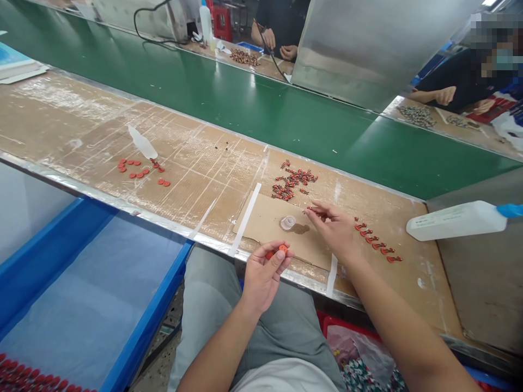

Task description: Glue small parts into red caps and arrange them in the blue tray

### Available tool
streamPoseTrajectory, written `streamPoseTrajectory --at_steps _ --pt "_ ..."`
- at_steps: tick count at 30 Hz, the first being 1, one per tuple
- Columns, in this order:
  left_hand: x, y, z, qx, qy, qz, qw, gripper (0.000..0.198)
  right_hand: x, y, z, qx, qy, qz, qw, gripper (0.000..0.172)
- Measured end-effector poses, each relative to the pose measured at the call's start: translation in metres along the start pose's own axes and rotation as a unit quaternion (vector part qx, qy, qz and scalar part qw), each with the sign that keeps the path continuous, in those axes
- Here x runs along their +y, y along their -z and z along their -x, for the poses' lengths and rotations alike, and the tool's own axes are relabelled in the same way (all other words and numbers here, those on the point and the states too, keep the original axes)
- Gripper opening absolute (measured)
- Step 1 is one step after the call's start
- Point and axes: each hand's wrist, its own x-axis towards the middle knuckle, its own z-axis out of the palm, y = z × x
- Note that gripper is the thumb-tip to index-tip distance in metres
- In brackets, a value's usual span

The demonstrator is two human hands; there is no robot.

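Observation:
My left hand is closed at the table's front edge, gripping small red discs between thumb and fingers. My right hand pinches a small red-and-dark piece over a cardboard sheet; the fingers partly hide it. Between the hands, a small clear round dish sits on the sheet beside a wet-looking dark patch. Just beyond lies a pile of small red-and-dark pieces. Right of my right hand runs a row of red discs with dark pieces on them.
Loose red discs and a white bottle lie to the left. Another bottle lies at right by a metal panel. A green belt crosses behind. Blue tray at lower left. Two people sit across.

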Motion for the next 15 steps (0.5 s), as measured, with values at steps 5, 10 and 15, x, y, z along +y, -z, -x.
streamPoseTrajectory --at_steps 5,10,15 --pt "-0.001 -0.001 -0.001 0.0 -0.001 0.007 1.0 0.021 -0.022 -0.012 0.021 0.043 -0.016 -0.031 0.998 0.018" --pt "-0.001 0.0 0.0 0.001 0.002 0.005 1.0 0.022 -0.02 -0.023 0.022 0.037 0.036 -0.023 0.998 0.015" --pt "0.0 0.0 0.001 -0.002 0.002 0.003 1.0 0.021 -0.016 -0.026 0.02 0.024 0.054 -0.015 0.998 0.015"
